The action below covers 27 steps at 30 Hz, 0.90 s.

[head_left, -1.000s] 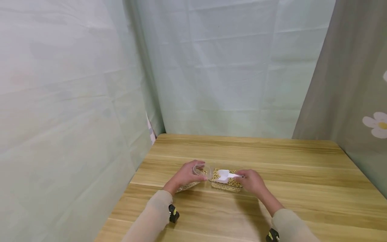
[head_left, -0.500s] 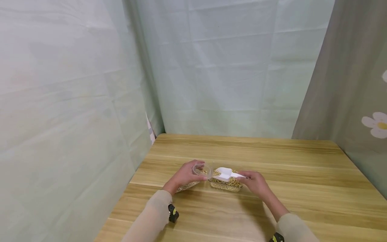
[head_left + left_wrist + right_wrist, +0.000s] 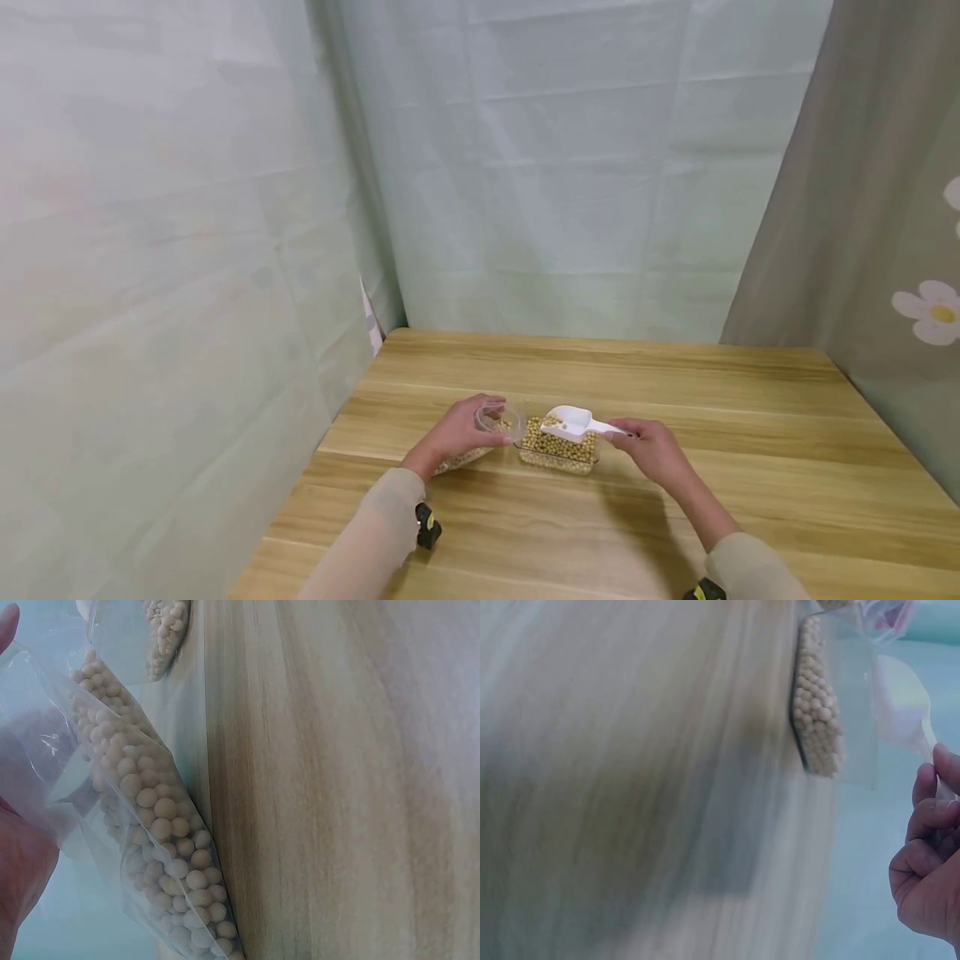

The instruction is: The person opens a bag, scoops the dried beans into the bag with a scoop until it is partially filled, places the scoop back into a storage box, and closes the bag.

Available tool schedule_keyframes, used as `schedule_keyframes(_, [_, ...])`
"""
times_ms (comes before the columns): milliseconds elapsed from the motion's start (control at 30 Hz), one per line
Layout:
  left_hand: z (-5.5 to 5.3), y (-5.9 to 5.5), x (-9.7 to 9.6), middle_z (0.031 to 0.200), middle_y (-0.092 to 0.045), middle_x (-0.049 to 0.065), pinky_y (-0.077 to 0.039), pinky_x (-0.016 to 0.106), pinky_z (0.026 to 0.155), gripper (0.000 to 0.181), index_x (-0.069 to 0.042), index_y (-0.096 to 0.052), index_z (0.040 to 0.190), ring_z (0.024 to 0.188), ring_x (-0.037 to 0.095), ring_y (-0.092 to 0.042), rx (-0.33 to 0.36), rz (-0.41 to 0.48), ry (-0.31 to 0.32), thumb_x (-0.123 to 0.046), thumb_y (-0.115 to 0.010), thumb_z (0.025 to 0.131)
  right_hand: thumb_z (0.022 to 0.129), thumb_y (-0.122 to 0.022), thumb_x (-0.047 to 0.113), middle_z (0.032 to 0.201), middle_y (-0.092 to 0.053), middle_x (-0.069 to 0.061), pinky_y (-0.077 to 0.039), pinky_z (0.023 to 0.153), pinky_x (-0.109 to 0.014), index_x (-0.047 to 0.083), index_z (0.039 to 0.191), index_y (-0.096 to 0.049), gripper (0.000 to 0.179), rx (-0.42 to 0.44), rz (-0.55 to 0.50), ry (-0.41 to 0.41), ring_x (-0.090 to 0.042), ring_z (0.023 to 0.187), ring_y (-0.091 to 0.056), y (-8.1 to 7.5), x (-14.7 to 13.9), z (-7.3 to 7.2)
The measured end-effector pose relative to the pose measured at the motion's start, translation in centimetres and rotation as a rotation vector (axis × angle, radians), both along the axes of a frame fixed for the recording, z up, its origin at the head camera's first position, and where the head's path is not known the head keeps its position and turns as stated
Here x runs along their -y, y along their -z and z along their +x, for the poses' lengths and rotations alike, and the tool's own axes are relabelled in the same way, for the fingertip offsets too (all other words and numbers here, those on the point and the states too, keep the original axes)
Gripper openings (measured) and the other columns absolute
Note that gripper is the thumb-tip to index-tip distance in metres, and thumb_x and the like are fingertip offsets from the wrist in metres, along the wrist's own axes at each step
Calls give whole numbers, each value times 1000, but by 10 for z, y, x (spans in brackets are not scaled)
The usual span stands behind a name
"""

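Observation:
My left hand (image 3: 453,435) holds the round, open mouth of a clear plastic bag (image 3: 161,832). Round pale-yellow beans, like soybeans, fill the bag's lower part, and it leans on the table. Right beside it stands a clear rectangular container (image 3: 558,460), partly filled with the same beans (image 3: 815,709). Above this container is a white scoop (image 3: 573,423), tilted, with some beans near its front lip. Its handle is pinched between the thumb and fingers of my right hand (image 3: 654,452). In the right wrist view the scoop (image 3: 901,705) is clear of the container's rim.
Everything stands on a wood-grain table (image 3: 600,533). Pale curtains hang behind and to the left (image 3: 540,183), and a grey-brown curtain (image 3: 840,183) with flowers hangs at the right. A dark device (image 3: 428,527) is worn on the left wrist.
The scoop has risen from among the beans in the container and moved slightly right with my right hand. My left hand and the bag have stayed nearly still.

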<state>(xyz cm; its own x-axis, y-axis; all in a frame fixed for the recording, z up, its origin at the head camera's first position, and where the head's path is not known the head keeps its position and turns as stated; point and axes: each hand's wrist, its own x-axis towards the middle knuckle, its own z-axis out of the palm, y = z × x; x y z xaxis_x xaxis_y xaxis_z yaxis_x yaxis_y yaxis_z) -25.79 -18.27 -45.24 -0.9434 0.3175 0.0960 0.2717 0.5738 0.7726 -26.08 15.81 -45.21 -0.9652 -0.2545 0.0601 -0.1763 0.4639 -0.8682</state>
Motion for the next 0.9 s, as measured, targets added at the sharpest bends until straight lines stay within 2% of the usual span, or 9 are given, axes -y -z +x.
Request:
schedule_keyframes(233, [-4, 2, -3, 132, -62, 11, -48, 43, 98, 75, -8, -51, 143, 120, 26, -58, 1, -12, 5, -37, -83, 81, 96, -67, 22, 103, -72, -11, -49, 74, -35, -2, 116, -72, 31, -28, 9, -19, -19, 90, -61, -15, -4, 0])
schedule_keyframes(433, [-5, 2, -6, 132, -61, 13, -48, 43, 97, 78, -3, -50, 143, 119, 28, -58, 1, -5, 12, -37, -83, 81, 94, -69, 22, 100, -72, -9, -47, 69, -33, 1, 112, -74, 28, -28, -16, -43, -18, 83, -57, -24, 11, 3])
schedule_keyframes(700, [-4, 2, -11, 133, -62, 11, -45, 44, 101, 78, -3, -51, 142, 119, 27, -59, -11, 0, 4, -36, -84, 79, 92, -72, 16, 83, -69, -5, -40, 54, -29, 3, 108, -75, 21, -43, 1, -95, -16, 64, -49, -32, 44, 7])
schedule_keyframes(900, [-5, 4, -12, 131, -63, 9, -42, 45, 104, 76, -5, -54, 139, 122, 26, -56, -29, -7, -7, -36, -85, 78, 91, -72, 15, 74, -63, 1, -37, 50, -27, 4, 107, -76, 19, -72, 33, -85, -15, 59, -46, -35, 51, 9])
